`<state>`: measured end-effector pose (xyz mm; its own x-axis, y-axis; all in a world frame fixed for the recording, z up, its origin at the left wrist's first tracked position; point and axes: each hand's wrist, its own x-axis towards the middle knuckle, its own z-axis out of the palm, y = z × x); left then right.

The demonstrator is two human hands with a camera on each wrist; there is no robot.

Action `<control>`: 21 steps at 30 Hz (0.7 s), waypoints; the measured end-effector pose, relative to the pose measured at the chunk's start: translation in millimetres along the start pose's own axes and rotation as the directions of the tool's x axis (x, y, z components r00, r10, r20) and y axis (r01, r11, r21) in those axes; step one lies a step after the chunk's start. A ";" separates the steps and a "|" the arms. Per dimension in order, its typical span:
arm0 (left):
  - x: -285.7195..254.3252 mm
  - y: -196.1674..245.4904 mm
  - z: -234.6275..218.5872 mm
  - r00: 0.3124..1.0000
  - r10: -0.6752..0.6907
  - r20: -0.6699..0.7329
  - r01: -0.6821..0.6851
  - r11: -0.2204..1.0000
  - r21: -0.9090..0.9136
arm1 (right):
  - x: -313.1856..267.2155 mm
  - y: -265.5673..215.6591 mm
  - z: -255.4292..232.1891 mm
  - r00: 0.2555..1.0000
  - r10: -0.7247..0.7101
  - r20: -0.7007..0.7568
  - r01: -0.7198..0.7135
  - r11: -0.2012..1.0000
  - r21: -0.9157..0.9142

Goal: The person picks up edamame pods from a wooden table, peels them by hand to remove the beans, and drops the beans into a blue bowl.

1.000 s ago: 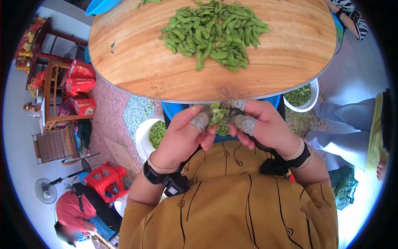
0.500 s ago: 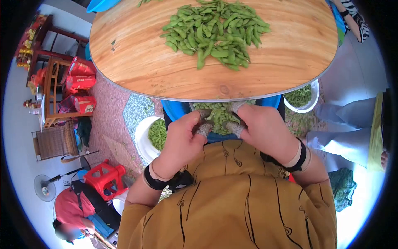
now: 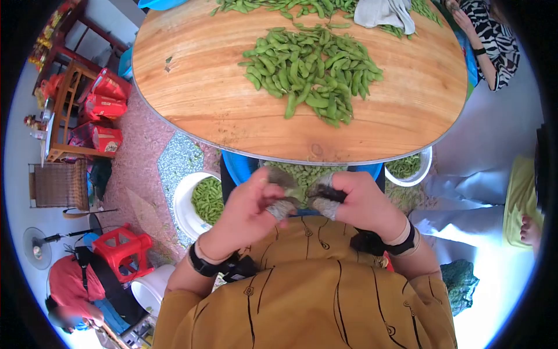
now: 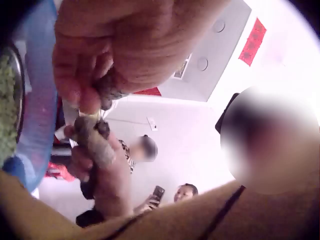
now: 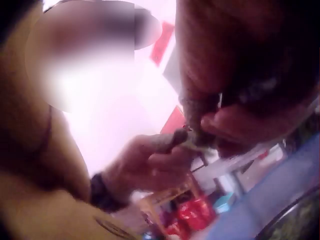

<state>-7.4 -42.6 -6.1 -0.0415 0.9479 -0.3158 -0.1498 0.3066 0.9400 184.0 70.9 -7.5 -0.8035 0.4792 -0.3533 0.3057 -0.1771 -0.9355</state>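
Observation:
My left hand point(image 3: 247, 209) and right hand point(image 3: 369, 200) meet over a basin at the near table edge, thumbs and fingertips wrapped in grey, worn-looking tape. Between the fingertips is a small green bean pod point(image 4: 91, 116), pinched from both sides and mostly covered by the fingers. Below lie shelled green beans point(image 3: 305, 174) inside the blue basin point(image 3: 233, 166). On the wooden table point(image 3: 197, 110) in front of me is a heap of green bean pods point(image 3: 314, 70).
More pods point(image 3: 250, 6) and a grey cloth point(image 3: 383, 14) lie at the table's far side. A white tub of pods point(image 3: 181, 203) stands left, another white tub point(image 3: 427, 166) right. A red stool point(image 3: 125, 250) is at lower left. Other people are around the room.
An opened pod showed between the hands at first; then the hands dipped over the basin. Now they are together again on a pod. The head view shows more of the table's far side.

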 end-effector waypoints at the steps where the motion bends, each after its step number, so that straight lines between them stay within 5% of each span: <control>1: -3.9 -4.8 -9.0 1.000 0.006 -0.005 -0.006 1.000 -0.006 | 5.5 11.1 -1.7 0.966 -0.260 -0.005 0.239 0.896 -0.374; 2: -9.8 -13.8 -21.3 0.992 0.083 -0.097 -0.058 0.970 0.237 | 9.8 16.1 -2.6 0.868 -0.489 0.090 0.412 0.607 -0.680; 3: -16.6 -18.9 -32.8 0.971 0.173 -0.166 -0.076 0.879 0.471 | 10.2 11.8 -2.6 0.867 -0.489 0.095 0.415 0.604 -0.680; 5: -29.7 -18.8 -51.8 0.935 0.339 -0.109 -0.021 0.358 0.933 | 7.9 -1.2 -2.8 0.945 -0.324 -0.034 0.231 0.740 -0.632; 6: -38.7 -28.8 -64.8 0.935 0.338 -0.106 -0.023 0.356 0.934 | 9.2 -4.7 -3.5 0.945 -0.325 -0.037 0.230 0.741 -0.631; 8: -50.8 -62.0 -90.1 0.961 0.124 -0.247 0.240 0.068 0.968 | 13.1 -9.6 -5.3 0.945 -0.293 -0.144 0.168 0.814 -0.555; 11: -45.6 -69.9 -102.9 0.938 0.149 -0.313 0.305 0.074 0.950 | 18.6 -6.5 -5.0 0.905 -0.395 -0.157 0.266 0.814 -0.516; 12: -44.2 -66.2 -100.3 0.921 0.169 -0.351 0.361 -0.029 0.932 | 18.2 -7.3 -4.8 0.904 -0.398 -0.156 0.269 0.814 -0.515; 16: -30.6 -33.8 -78.2 0.932 0.196 -0.306 0.302 0.050 0.952 | 14.3 -16.0 -14.2 0.798 -0.484 -0.359 0.241 0.803 -0.545; 18: -19.8 -16.8 -61.3 0.950 0.268 -0.159 0.102 0.215 0.971 | 24.5 -14.1 -33.2 0.658 -0.565 -0.498 0.219 0.776 -0.591; 19: -14.4 -10.3 -52.4 0.950 0.269 -0.158 0.101 0.215 0.971 | 30.7 -21.3 -40.3 0.657 -0.565 -0.498 0.219 0.776 -0.592; 21: -3.1 0.0 -34.8 0.961 0.263 -0.087 -0.048 0.470 0.881 | 40.7 -39.2 -52.3 0.628 -0.549 -0.552 0.042 0.731 -0.681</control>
<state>-41.7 -48.6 -9.6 -0.1654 0.9839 -0.0678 0.8022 0.1742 0.5711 166.1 142.3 15.0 -0.3906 0.8724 0.2939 0.5379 0.4754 -0.6962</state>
